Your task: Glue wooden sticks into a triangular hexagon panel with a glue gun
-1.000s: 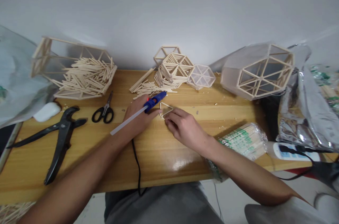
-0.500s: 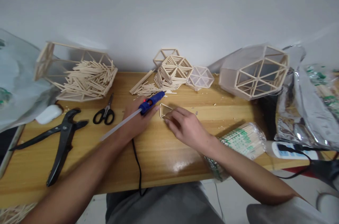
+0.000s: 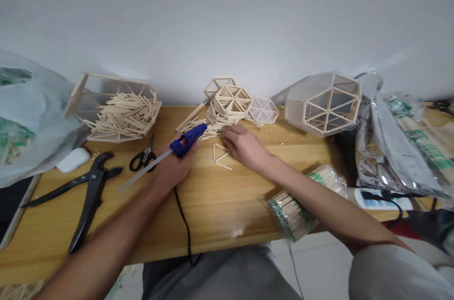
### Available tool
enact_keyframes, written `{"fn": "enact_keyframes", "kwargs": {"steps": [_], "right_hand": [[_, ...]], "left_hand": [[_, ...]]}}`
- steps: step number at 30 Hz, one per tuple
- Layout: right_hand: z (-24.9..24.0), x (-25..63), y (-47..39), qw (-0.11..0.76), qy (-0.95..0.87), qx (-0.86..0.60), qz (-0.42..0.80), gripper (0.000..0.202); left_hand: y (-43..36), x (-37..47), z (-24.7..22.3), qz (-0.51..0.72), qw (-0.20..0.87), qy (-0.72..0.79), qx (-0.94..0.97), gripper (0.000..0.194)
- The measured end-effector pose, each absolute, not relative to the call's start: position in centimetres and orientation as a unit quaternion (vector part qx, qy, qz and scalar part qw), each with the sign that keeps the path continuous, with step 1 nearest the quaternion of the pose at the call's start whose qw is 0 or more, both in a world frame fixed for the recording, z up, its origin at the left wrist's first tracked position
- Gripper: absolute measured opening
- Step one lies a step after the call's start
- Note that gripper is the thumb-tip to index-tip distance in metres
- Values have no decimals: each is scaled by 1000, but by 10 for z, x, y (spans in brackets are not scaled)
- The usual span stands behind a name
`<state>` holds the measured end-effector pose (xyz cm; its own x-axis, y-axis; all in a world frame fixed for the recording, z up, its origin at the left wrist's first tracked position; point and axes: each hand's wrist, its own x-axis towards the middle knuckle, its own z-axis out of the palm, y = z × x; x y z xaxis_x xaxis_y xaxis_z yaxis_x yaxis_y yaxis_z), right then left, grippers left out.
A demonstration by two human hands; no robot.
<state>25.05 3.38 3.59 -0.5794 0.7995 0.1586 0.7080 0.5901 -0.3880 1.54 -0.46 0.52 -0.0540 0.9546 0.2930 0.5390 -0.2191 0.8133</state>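
Note:
My left hand (image 3: 174, 163) is closed around a blue glue gun (image 3: 188, 140), its nozzle pointing up and right and a long translucent glue stick (image 3: 142, 171) jutting from its back. My right hand (image 3: 244, 145) reaches to the near edge of a pile of loose wooden sticks (image 3: 207, 127); its fingers are curled together, and whatever they pinch is hidden. Just below those fingers, a small open shape of joined sticks (image 3: 214, 153) lies flat on the table. Behind the pile, several hexagonal stick frames (image 3: 234, 99) are stacked.
Left: a stick-filled wooden frame (image 3: 124, 115), scissors (image 3: 144, 158), large black pliers (image 3: 94, 181) and a white case (image 3: 73, 160). Right: a covered hexagonal lantern-like frame (image 3: 312, 103), bagged sticks (image 3: 294, 212) under my forearm and a power strip (image 3: 383, 199). A black cord (image 3: 182, 217) crosses the table edge.
My right hand has left the small stick shape and moved up to the loose sticks. The glue gun has drawn back to the left, away from that shape. The camera view has shifted slightly.

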Motion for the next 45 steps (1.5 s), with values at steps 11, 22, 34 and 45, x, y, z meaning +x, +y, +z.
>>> {"fn": "enact_keyframes", "kwargs": {"steps": [11, 22, 34, 45], "right_hand": [[36, 232, 32, 36, -870, -491, 34, 17], [26, 235, 36, 72, -873, -481, 44, 17], [46, 243, 23, 10, -869, -492, 50, 26], [43, 268, 20, 228, -819, -493, 187, 12]], "left_hand": [[-5, 14, 7, 431, 260, 598, 624, 22], [-5, 14, 7, 429, 260, 601, 622, 24], [-4, 12, 1, 444, 241, 580, 638, 23], [-9, 9, 10, 419, 313, 623, 583, 30]]}}
